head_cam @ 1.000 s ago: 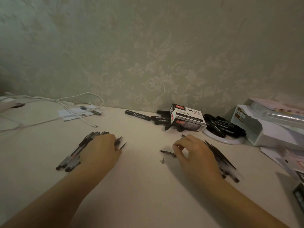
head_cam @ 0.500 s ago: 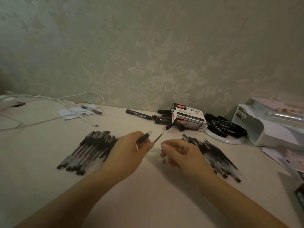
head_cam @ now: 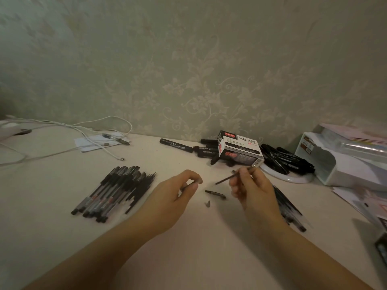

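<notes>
Pale desk (head_cam: 199, 248), left hand (head_cam: 173, 199) curled, pinching perhaps a pen barrel (head_cam: 187, 187), right hand (head_cam: 252, 190) pinching tilted refill (head_cam: 227, 179)

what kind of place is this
Probably a desk at home, used for pen piecework. Floral wallpaper backs the pale table, a white charging cable lies far left, and piles of pens flank the left hand, pinching a pen part, and the right hand, holding a refill.

The pale tabletop (head_cam: 196, 258) carries a heap of pens (head_cam: 113, 191) at left and a second heap (head_cam: 293, 210) at right. A loose pen cap (head_cam: 215, 194) and tip (head_cam: 207, 203) lie between them. A marker box (head_cam: 240, 149), black markers (head_cam: 176, 145) and a white cable (head_cam: 104, 147) lie near the wall.
</notes>
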Available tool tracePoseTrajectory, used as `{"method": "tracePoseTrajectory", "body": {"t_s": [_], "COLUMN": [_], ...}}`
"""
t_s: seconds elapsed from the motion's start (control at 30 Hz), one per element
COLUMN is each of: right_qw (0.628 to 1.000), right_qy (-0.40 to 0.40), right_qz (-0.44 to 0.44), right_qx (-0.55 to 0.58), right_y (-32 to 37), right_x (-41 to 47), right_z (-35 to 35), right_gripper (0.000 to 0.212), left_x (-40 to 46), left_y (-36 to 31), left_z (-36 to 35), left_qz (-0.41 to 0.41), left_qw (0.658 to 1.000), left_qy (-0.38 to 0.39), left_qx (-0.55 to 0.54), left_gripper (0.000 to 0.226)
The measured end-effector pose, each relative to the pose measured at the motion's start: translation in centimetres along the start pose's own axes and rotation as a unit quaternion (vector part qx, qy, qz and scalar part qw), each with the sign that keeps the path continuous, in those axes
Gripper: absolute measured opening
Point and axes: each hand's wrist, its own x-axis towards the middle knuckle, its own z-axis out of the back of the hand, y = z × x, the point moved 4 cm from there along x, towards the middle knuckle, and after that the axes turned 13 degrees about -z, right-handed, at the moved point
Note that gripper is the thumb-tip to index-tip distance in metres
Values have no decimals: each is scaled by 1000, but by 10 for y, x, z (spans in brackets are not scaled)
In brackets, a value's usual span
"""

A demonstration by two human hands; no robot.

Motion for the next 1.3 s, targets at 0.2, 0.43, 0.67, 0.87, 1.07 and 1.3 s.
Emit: {"method": "tracePoseTrajectory", "body": {"t_s": [0.2,0.43,0.67,0.87,1.07,1.3], "right_qw": [995,995,998,981,910,845], "right_qy": [14,19,47,104,64,71], "right_qz": [-7,-17,0,35,130,209], "right_qx": [95,94,28,-159,-389,-486], "right_y": [0,-3,-1,-6,-10,-16], "right_x": [2,6,3,-4,-9,-9], "right_z": [-2,-1,-4,-17,-19,-22], "right_gripper": [21,20,19,13,21,4], "left_x": [-1,-1,-1,-1,0,-1], "left_y": [-2,-3,-4,-2,1,2], "left_z": [-2,-2,-4,-6,-5,-6], "left_qz": [-8,-12,-21,-29,-18,-30], "left_qw": [1000,1000,1000,999,1000,999], "left_qy": [9,12,22,21,18,29], "left_qx": [-10,-22,-3,-6,-9,4], "left_gripper": [18,18,19,17,18,21]}}
